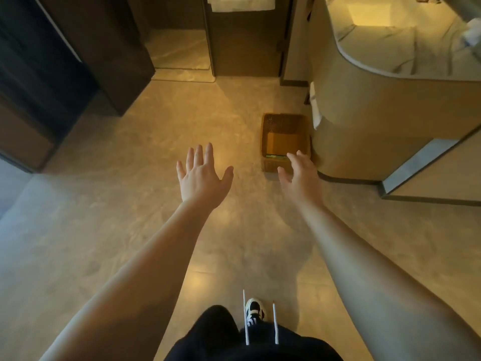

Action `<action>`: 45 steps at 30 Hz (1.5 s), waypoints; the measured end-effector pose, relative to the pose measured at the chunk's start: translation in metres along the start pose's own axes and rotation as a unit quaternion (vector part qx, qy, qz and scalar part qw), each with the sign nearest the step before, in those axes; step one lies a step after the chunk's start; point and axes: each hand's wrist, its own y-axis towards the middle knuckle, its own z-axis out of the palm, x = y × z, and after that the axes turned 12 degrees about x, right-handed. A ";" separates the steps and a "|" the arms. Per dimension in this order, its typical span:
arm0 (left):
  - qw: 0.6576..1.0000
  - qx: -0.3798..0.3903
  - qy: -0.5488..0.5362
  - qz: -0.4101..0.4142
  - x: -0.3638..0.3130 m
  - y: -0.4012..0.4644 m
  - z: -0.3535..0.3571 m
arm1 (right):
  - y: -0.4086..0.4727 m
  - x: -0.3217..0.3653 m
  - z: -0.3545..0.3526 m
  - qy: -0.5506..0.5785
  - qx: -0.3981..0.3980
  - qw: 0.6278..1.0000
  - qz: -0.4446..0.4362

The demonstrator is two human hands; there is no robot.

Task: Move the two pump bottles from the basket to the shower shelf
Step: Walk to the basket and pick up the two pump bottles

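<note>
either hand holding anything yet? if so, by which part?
Nothing held. Left hand is open with fingers spread over bare floor; right hand is open, reaching toward the brown basket on the floor, no grip on it.

floor [109,194]: glossy pale stone tile | on it: woven basket [285,126], just beside the base of the curved vanity cabinet [377,121] | cabinet stands on floor right of basket | person's shoe [255,310] on floor, well apart from basket
</note>
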 end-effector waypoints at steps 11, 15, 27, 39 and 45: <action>0.997 0.054 0.025 0.058 0.016 0.255 0.016 | 0.216 -0.008 0.029 -0.005 -0.015 0.997 0.074; 0.991 0.079 0.053 0.098 0.032 0.376 0.017 | 0.318 -0.003 0.051 0.014 -0.029 0.991 0.131; 0.942 0.148 0.114 0.280 -0.001 0.661 0.005 | 0.517 0.007 0.063 0.091 -0.136 0.925 0.342; 0.862 0.196 0.157 0.440 -0.089 0.787 0.074 | 0.619 -0.048 0.091 0.163 -0.219 0.843 0.463; 0.798 0.230 0.195 0.522 -0.136 0.847 0.100 | 0.663 -0.062 0.096 0.186 -0.273 0.777 0.536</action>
